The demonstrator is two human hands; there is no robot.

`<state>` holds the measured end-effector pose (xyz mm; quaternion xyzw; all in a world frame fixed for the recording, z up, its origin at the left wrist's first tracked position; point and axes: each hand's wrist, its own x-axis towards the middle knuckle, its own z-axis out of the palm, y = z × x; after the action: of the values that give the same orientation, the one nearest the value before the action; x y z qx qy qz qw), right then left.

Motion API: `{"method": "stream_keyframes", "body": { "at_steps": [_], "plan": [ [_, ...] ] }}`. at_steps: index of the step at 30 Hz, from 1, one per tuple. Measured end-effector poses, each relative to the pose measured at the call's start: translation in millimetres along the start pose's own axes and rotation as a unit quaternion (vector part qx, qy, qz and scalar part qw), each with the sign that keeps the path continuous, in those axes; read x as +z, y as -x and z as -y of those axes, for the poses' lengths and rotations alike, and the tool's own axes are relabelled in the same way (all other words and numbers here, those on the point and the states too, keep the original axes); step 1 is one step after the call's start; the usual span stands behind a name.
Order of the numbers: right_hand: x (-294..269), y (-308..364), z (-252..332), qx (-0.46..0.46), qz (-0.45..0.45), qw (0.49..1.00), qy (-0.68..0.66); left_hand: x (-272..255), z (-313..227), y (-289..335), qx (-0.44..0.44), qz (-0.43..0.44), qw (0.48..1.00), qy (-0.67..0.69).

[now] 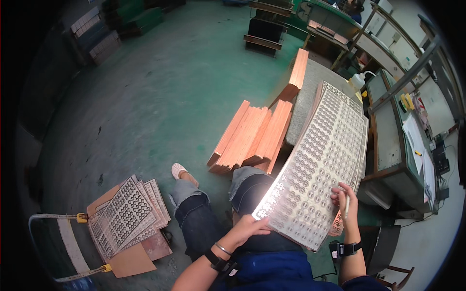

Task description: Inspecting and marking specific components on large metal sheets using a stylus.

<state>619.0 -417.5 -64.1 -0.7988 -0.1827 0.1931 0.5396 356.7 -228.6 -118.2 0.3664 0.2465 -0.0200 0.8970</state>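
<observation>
A large silvery panel [310,179] with rows of small ring patterns slopes from the bench down over my lap. My left hand [246,230] grips its near left corner, thumb on top and the other fingers partly hidden. Above the panel's near right part, my right hand [344,196] has bent fingers round a slim white pen-like stick [346,209]. More panels lie beneath the top one, their edges showing along its right side. Under my right hand, a bit of a copper-coloured patterned sheet [336,226] shows.
Stacks of copper-coloured boards [250,136] stand on edge left of the grey bench [318,77]. At lower left, a trolley [53,217] holds patterned panels [128,216] and cardboard. A squeeze bottle [357,80] stands beyond the panel. To the right is a desk with papers [416,145].
</observation>
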Motion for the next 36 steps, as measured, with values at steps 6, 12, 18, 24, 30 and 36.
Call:
{"method": "stream_keyframes", "body": {
  "at_steps": [6, 12, 18, 24, 30, 36],
  "plan": [
    [18, 2, 8, -0.060, 0.038, 0.996, 0.062, -54, -31, 34, 0.131, -0.176, 0.974, 0.050],
    [39, 3, 23, -0.065, 0.070, 0.993, 0.069, -80, -29, 80, 0.263, -0.232, 0.906, 0.238],
    [44, -10, 9, -0.106, 0.061, 0.990, 0.069, -79, -9, 91, 0.234, -0.241, 0.909, 0.248],
    [14, -33, -3, -0.117, -0.014, 0.985, 0.122, -81, -24, 99, 0.304, -0.304, 0.883, 0.187],
    [-14, -65, -17, -0.166, -0.064, 0.972, 0.155, -98, -28, 139, 0.337, -0.375, 0.848, 0.165],
    [-12, -93, -30, -0.179, -0.052, 0.968, 0.166, -125, -27, 185, 0.354, -0.471, 0.798, 0.122]
  ]
}}
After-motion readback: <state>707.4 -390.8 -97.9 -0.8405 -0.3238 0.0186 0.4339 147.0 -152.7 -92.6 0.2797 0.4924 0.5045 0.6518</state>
